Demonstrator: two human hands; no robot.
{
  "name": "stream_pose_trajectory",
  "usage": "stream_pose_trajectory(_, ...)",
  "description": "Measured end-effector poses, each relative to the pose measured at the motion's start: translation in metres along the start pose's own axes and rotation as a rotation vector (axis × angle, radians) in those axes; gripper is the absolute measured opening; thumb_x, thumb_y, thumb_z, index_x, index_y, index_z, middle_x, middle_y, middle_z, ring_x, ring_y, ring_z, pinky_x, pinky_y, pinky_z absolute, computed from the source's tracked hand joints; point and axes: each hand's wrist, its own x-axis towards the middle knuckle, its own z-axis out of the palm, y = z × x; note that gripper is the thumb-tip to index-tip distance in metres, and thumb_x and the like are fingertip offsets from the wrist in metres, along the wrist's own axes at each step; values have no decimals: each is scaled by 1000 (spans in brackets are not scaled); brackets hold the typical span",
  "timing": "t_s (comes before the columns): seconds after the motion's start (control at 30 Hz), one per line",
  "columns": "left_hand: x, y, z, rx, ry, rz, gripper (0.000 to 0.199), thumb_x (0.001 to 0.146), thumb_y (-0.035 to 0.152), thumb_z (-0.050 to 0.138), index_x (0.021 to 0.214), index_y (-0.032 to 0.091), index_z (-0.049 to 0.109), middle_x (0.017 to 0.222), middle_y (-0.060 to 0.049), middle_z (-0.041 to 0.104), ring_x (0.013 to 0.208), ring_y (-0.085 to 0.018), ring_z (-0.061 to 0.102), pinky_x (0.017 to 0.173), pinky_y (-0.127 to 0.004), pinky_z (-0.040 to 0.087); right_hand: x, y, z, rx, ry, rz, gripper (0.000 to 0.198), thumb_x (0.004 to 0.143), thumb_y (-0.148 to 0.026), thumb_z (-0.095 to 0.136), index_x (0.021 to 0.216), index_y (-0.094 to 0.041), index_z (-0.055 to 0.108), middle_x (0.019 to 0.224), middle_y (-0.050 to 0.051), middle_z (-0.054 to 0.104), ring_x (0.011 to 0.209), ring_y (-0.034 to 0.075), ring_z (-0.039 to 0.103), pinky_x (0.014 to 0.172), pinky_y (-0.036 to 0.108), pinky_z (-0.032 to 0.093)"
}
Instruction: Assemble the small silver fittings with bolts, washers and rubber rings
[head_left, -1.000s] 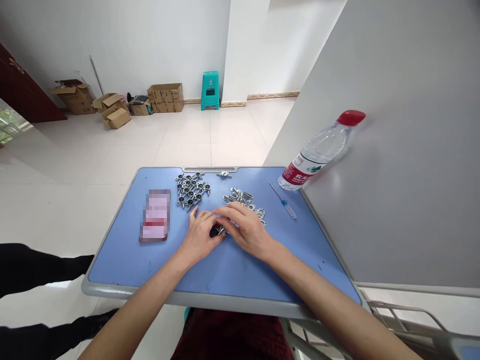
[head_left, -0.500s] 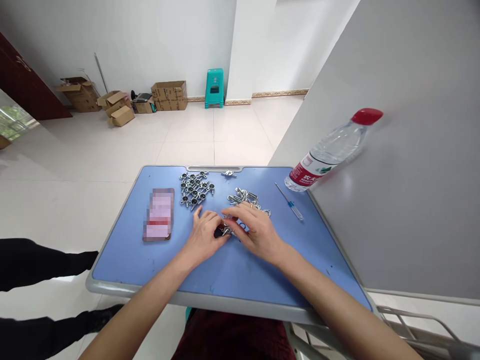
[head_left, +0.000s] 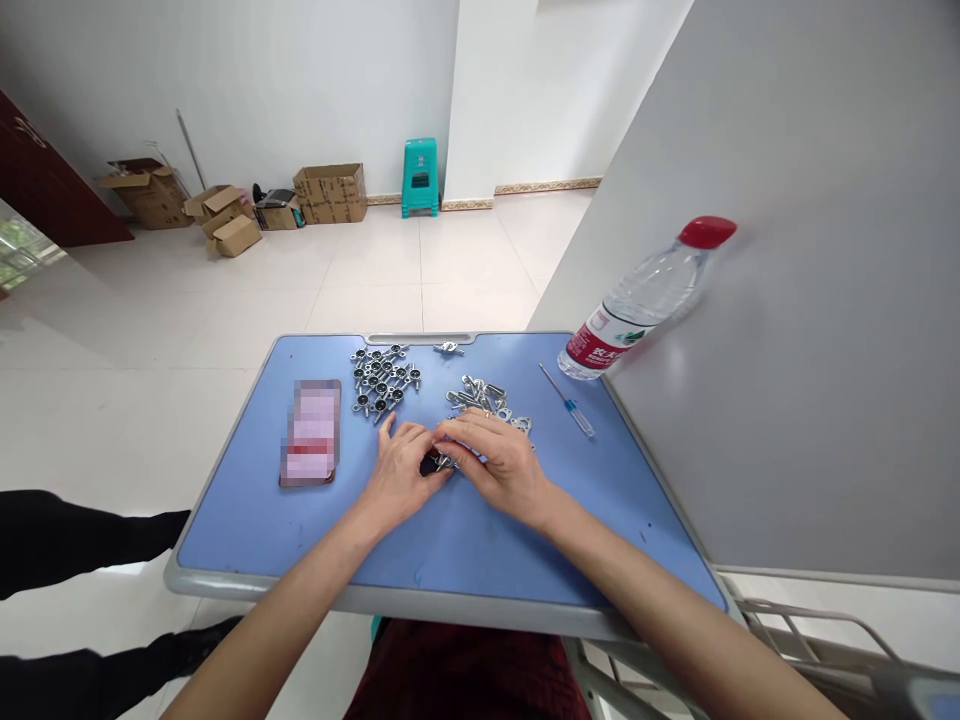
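Note:
My left hand (head_left: 403, 466) is closed, thumb and fingers pinching a small shiny metal fitting (head_left: 444, 461) low over the table. From the other side my right hand (head_left: 496, 462) meets it, its thumb and fingertips pressed together at the top of the same fitting. My fingers hide most of the piece. Just beyond the right hand lies a loose heap of silver metal parts (head_left: 480, 392), partly covered by that hand. Ahead of the left hand sits a cluster of metal fittings with round black centres (head_left: 384, 375). One separate metal piece (head_left: 448, 348) lies near the far edge.
The blue tabletop (head_left: 480, 560) has a phone (head_left: 311, 432) on the left. A screwdriver with a clear blue handle (head_left: 579, 418) lies right, near a red-capped water bottle (head_left: 637, 305) by the grey panel. Another person's dark-clothed legs (head_left: 82, 530) are at left.
The camera view has shifted slightly, moving the scene a little to the left. Both hands stay together at the small fitting, the right fingertips now closer over its top.

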Motion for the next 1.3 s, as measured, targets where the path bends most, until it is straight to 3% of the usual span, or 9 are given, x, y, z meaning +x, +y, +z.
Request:
stream_pose_trajectory(0.17,-1,-1,1,13,8,2,17,84,23,64,101,22,60,96,-1,68,98,-20,60,114,-54,20,0,-2,4,-41,53,-14,13,97,-18,49,89,-20,59,70,1,59,64,15,50,65,28,45)
stream_pose_trajectory(0.33,0,2,-1,25,-8,-14,12,85,25,65,97,23,61,97,0,67,100,-21,60,114,-55,19,-3,3,7,-38,87,18,9,96,-18,50,94,-19,59,77,3,61,69,16,53,65,27,46)
stream_pose_trajectory(0.67,1,2,-2,44,1,7,17,85,31,68,95,21,59,96,-2,67,99,-21,60,114,-55,20,-4,6,-7,103,-33,43,23,97,-13,46,116,-20,55,90,5,66,82,17,59,77,31,49)
stream_pose_trajectory(0.77,1,2,-1,42,5,14,17,85,29,67,98,20,60,95,-2,67,97,-21,60,114,-55,20,-3,6,-3,90,-4,34,18,96,-13,48,110,-21,56,90,5,67,78,17,57,75,31,48)
stream_pose_trajectory(0.9,2,2,-1,31,-7,1,15,87,28,64,100,22,60,92,-1,65,97,-21,60,113,-55,20,-2,4,3,57,32,40,8,95,-16,51,96,-21,58,74,2,61,68,16,52,70,30,47)
stream_pose_trajectory(1.03,3,4,-3,21,-17,-17,16,86,28,65,100,23,60,92,0,65,96,-21,60,113,-56,20,-5,5,3,80,70,103,7,94,-18,51,95,-20,58,78,3,62,72,16,56,69,30,49)
stream_pose_trajectory(1.2,4,9,-8,-31,-31,-55,9,84,24,67,84,22,58,86,3,64,92,-19,60,114,-56,17,-8,10,-9,130,231,292,4,92,-22,55,94,-21,58,86,3,65,75,15,61,72,29,51)
stream_pose_trajectory(1.3,4,11,-9,-46,-40,-58,8,83,23,67,85,22,58,87,3,63,93,-18,60,114,-56,16,-8,13,-18,96,201,291,3,92,-22,55,93,-21,57,85,3,64,75,15,60,73,30,50)
